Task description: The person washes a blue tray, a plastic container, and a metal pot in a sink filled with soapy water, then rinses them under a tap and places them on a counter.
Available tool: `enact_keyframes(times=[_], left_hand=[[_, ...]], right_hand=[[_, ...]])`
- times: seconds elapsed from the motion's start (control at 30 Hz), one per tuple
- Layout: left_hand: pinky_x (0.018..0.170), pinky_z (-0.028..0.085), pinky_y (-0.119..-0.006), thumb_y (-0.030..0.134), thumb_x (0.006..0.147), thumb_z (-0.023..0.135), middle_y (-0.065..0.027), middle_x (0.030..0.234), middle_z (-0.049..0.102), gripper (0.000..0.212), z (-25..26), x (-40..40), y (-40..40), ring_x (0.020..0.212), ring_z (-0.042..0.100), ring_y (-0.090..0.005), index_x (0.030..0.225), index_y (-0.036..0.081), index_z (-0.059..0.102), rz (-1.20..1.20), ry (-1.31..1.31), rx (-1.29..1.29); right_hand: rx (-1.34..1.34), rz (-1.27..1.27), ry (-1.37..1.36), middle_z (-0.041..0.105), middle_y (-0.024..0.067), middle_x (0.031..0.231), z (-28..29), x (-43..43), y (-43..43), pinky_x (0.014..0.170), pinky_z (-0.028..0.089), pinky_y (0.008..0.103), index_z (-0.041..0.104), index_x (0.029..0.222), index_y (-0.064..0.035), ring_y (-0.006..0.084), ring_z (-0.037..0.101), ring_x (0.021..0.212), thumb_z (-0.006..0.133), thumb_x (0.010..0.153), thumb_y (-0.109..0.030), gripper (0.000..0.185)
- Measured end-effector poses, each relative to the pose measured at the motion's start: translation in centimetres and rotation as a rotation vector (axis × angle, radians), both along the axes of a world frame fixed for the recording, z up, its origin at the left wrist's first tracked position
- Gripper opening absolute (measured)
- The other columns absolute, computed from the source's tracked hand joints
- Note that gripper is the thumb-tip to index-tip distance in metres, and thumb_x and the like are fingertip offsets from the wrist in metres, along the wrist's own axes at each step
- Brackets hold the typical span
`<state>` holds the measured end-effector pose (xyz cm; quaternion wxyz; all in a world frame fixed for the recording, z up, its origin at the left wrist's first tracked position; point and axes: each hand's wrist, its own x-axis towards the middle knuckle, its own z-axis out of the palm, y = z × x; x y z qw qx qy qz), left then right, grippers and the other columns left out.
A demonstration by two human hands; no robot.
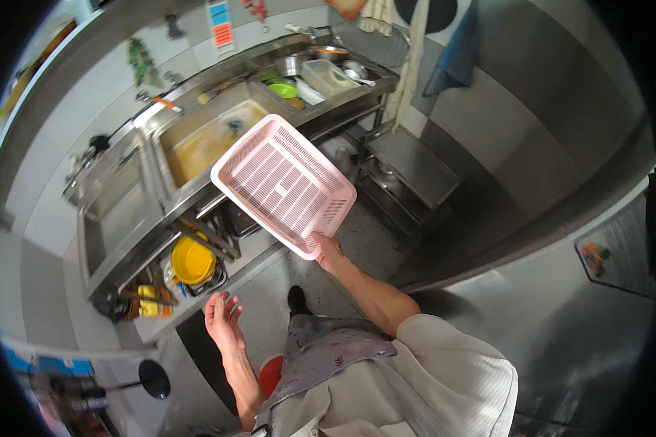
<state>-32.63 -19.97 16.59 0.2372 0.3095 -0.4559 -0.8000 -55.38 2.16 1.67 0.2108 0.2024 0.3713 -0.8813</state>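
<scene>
My right hand (331,255) grips the near corner of a pink plastic slotted basket (279,188), thumb over the rim. The basket is held up in the air, tilted so that its inside shows, and nothing is seen in it. Behind it lies a steel sink basin (197,145) with cloudy, yellowish water and a dark thing in it; the basket hides part of the basin's front edge. My left hand (222,319) is raised at the lower left with its fingers loosely curled, holding nothing.
Past the basin, another sink section holds a clear plastic container (325,76), a steel pot (292,64) and a green bowl (283,90). A yellow basin (193,259) sits under the counter. On the right stands a low steel shelf (410,158). A red container (271,374) is beside my legs.
</scene>
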Motion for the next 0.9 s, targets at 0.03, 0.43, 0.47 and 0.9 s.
enact_keyframes(times=[0.03, 0.43, 0.47, 0.9], left_hand=[[0.072, 0.054, -0.029, 0.021, 0.097, 0.065, -0.007, 0.107, 0.069, 0.02, -0.4, -2.5, -0.9, 0.087, 0.068, -0.0179, 0.112, 0.009, 0.063, -0.04, 0.0, 0.004], [0.073, 0.053, -0.027, 0.016, 0.096, 0.063, -0.0061, 0.098, 0.071, 0.016, 0.0, -27.0, -3.1, 0.083, 0.068, -0.015, 0.109, 0.007, 0.065, -0.7, -0.058, -0.028], [0.073, 0.053, -0.027, 0.015, 0.096, 0.063, -0.0059, 0.098, 0.071, 0.015, -0.4, -28.5, -2.8, 0.083, 0.068, -0.0151, 0.108, 0.007, 0.066, -0.746, -0.084, -0.034], [0.077, 0.051, -0.029, 0.015, 0.095, 0.063, -0.005, 0.098, 0.069, 0.017, -0.8, -48.7, 6.0, 0.088, 0.066, -0.0149, 0.107, 0.004, 0.064, -0.958, -0.198, -0.123]], right_hand=[[0.024, -0.034, -0.011, 0.058, 0.0111, 0.132, -0.3, -1.5, -0.2, 0.092, 0.056, 0.0366, 0.05, 0.135, 0.0014, 0.0235, 0.061, 0.115, 0.063, 0.094, -0.014, 0.045], [0.369, -0.58, -0.215, 0.065, 0.0153, 0.116, -4.1, -11.2, 15.4, 0.078, 0.06, 0.0447, 0.057, 0.127, 0.0023, 0.0309, 0.068, 0.1, 0.064, 0.092, -0.015, 0.04], [0.431, -0.607, -0.244, 0.065, 0.0151, 0.115, -4.1, -11.8, 16.6, 0.077, 0.06, 0.0449, 0.057, 0.127, 0.002, 0.0308, 0.068, 0.099, 0.063, 0.092, -0.014, 0.04], [0.664, -0.495, -0.379, 0.062, 0.0137, 0.119, -4.5, -28.1, 36.2, 0.074, 0.057, 0.0444, 0.052, 0.135, -0.002, 0.0305, 0.066, 0.1, 0.066, 0.095, -0.03, 0.051]])
